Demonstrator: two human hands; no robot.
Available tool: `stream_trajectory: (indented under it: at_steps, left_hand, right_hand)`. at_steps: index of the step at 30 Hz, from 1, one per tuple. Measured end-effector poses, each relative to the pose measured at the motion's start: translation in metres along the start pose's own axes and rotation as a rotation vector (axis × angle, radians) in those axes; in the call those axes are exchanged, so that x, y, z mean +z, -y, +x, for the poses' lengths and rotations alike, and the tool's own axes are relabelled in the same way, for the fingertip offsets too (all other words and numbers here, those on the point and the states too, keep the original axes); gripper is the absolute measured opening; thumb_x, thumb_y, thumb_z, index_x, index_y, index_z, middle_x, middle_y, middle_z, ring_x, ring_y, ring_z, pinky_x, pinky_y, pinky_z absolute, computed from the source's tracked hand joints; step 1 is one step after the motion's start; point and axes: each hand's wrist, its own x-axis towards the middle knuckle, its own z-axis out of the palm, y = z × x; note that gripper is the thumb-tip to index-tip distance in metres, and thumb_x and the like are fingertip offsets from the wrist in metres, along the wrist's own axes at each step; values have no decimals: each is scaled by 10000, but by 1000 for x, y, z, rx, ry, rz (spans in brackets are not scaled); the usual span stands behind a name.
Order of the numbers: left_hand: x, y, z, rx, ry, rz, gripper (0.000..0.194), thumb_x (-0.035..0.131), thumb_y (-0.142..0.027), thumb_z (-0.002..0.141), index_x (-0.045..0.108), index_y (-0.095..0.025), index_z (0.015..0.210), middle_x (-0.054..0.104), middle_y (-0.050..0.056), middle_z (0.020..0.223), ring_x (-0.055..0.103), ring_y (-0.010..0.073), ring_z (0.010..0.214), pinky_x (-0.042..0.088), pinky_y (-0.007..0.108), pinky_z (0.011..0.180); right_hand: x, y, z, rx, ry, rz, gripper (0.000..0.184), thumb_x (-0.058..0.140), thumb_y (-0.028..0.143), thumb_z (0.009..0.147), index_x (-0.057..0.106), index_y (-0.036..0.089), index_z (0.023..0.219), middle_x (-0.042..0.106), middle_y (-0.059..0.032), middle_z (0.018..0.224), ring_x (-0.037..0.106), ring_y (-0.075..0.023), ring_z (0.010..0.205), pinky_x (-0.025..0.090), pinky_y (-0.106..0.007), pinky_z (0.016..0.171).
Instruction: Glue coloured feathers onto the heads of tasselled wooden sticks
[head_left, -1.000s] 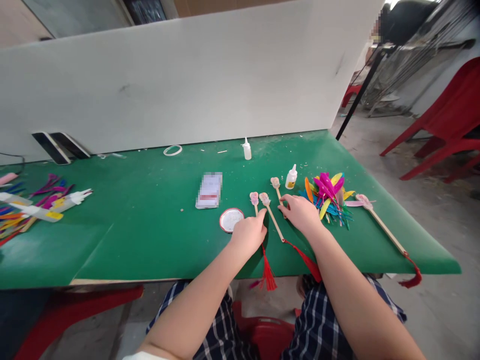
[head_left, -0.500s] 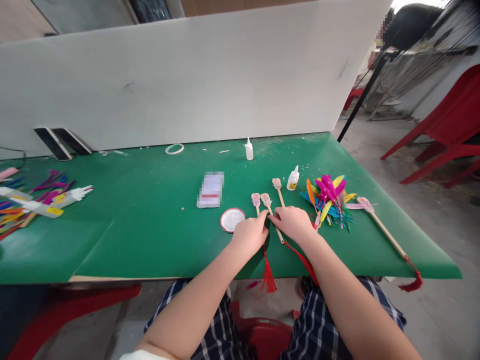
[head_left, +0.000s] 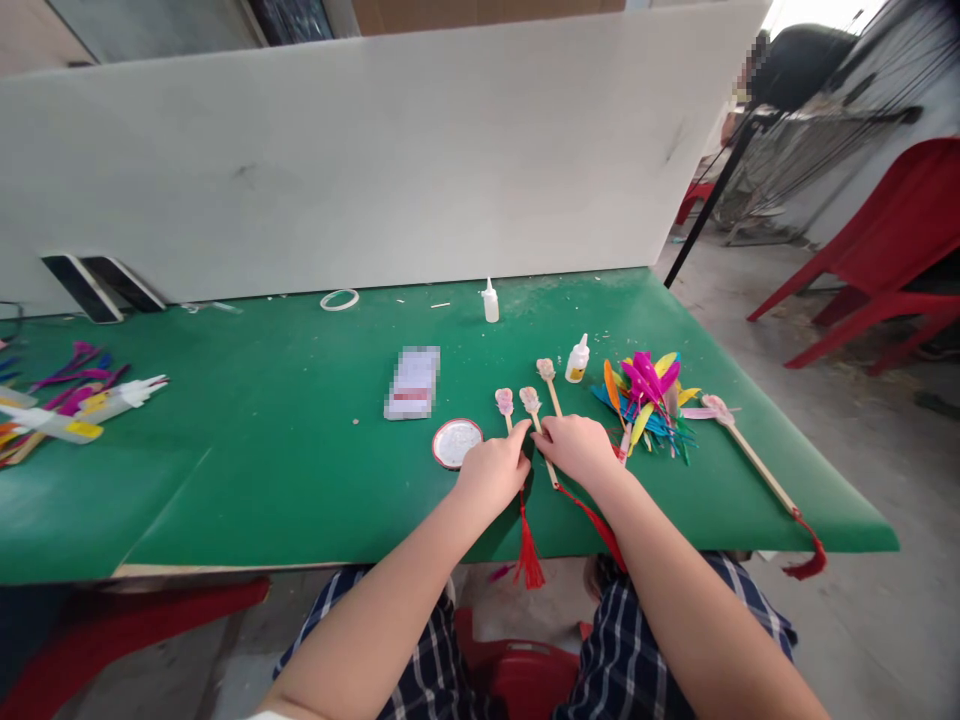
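Observation:
Three slim wooden sticks lie side by side in front of me: a left stick, a middle stick and a right stick, each with a pinkish ornament on top. My left hand is closed around the left stick, below its ornament; a red tassel hangs beneath it past the table edge. My right hand rests over the right stick with curled fingers, its fingertips at the middle stick's shaft. Its exact grip is hidden. A second red tassel trails from the middle stick's lower end under my right forearm.
Bright feathers and another tasselled stick lie to the right on the green table. Two white bottles, a round lid and a phone are nearby. More feathers lie left; a white panel stands behind.
The camera view has shifted slightly, moving the whole scene a little to the left. Both hands stay at the sticks with almost the same pose.

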Motion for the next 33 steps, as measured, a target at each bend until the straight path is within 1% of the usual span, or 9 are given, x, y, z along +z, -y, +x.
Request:
stream_trajectory:
  at_steps: [6,10,13,15,18,24,26,30,33]
  left_hand:
    - [0,-2,0,18,-5,-19,536,399,-211,814,296,-238,1340,675,32,746,638,210,680,415,266,547]
    - [0,-4,0,9,-1,-13,607,391,-212,825,168,-245,1388,661,16,699,625,189,623,393,247,526]
    - [-1,-5,-1,18,15,-21,598,391,-220,830,174,-252,1386,659,11,704,622,179,620,389,239,523]
    - [-1,-6,-1,22,22,-27,574,392,-228,833,206,-252,1376,662,14,719,625,174,635,393,235,528]
    - [-2,-6,-1,25,25,-22,556,385,-246,841,221,-248,1372,665,21,738,633,179,658,411,240,545]
    - [-1,-5,-1,39,8,-28,536,368,-247,842,245,-255,1364,673,28,738,643,203,667,440,268,572]
    - [-1,-5,-1,42,10,-31,519,367,-221,834,290,-260,1346,675,30,740,646,202,682,443,266,583]
    - [-1,-5,-1,60,3,-41,494,371,-195,818,357,-261,1308,680,32,758,647,208,696,447,271,587]
    - [0,-5,0,57,5,-39,511,384,-189,805,351,-258,1311,680,32,752,645,212,680,447,275,576]
  right_hand:
    - [-5,-13,3,45,-54,136,366,378,485,832,592,214,710,636,-37,684,592,-178,642,309,-246,513]
    - [-14,-40,4,116,-168,297,316,428,466,809,589,220,691,606,-9,613,543,-144,579,312,-241,514]
    - [-19,-64,9,205,-304,435,268,461,456,785,607,231,773,601,6,630,535,-137,574,343,-243,526]
    - [-20,-77,16,237,-414,557,266,500,446,760,606,231,875,614,5,694,556,-137,629,386,-248,573]
    - [-20,-88,31,215,-447,694,446,549,454,718,547,201,1086,630,-26,839,577,-150,723,437,-271,655]
    - [-11,-80,61,153,-417,560,725,631,385,662,367,150,1295,565,-112,1168,495,-239,1093,383,-364,886]
    - [-5,-77,68,156,-406,480,645,634,371,667,431,135,1232,555,-127,1177,443,-249,1158,357,-370,918]
    - [2,-75,70,129,-401,386,293,540,370,747,575,150,935,602,-121,1051,380,-245,1215,339,-351,926]
    - [-3,-75,61,91,-453,438,254,508,385,753,561,160,859,601,-110,1020,452,-234,1129,361,-326,881]
